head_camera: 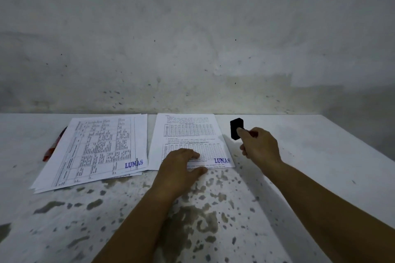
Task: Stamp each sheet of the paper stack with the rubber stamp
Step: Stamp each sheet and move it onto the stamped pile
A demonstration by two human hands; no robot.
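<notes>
A left hand (181,168) lies flat, fingers spread, on a stamped sheet (188,134) on the desk (299,155). The right hand (260,145) has its grip closed around a black rubber stamp (236,128), lifted right of the sheet. More stamped papers (96,151) lie left.

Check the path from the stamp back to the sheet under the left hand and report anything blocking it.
Nothing visible blocks it. The rubber stamp, in the right hand, is off the sheet's right edge; the left hand covers only its lower edge.
</notes>
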